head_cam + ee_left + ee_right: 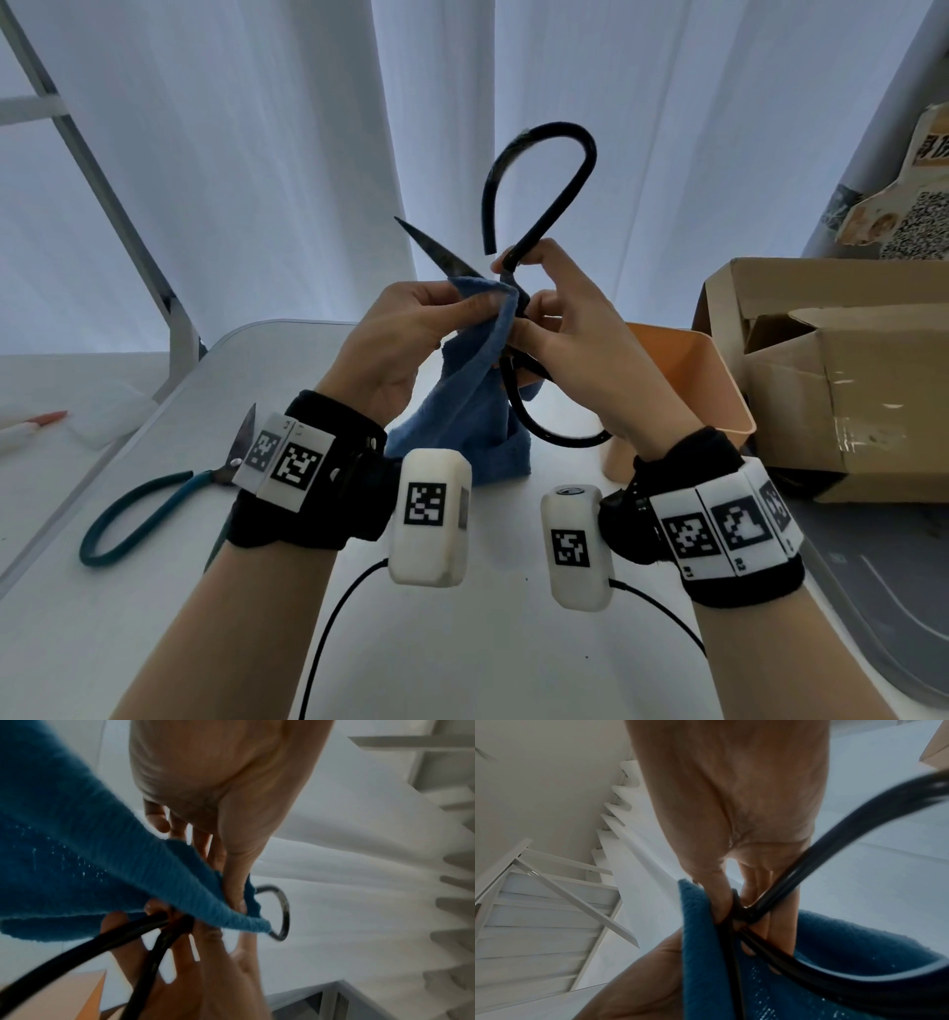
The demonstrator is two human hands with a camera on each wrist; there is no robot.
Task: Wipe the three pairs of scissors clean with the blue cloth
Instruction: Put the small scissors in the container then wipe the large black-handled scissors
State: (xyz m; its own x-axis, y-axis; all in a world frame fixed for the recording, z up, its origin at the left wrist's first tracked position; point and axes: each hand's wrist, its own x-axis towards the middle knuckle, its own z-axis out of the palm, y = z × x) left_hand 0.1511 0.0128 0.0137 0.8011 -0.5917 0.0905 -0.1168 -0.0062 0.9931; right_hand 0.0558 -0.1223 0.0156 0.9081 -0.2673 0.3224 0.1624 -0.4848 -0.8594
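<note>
Pinching the blue cloth (464,390) around a blade at centre frame, the left hand (405,339) wipes the black scissors (539,205), which the right hand (570,339) grips near the pivot. Teal-handled scissors (149,509) lie lower left on the worktop (462,642).

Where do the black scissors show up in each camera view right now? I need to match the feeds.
Head: black scissors centre, held up, handles spread.
Left wrist: black scissors, handles lower centre, under the blue cloth.
Right wrist: black scissors, a handle sweeps across the right.
Shared landmark: the blue cloth, pinched against the scissors.
</note>
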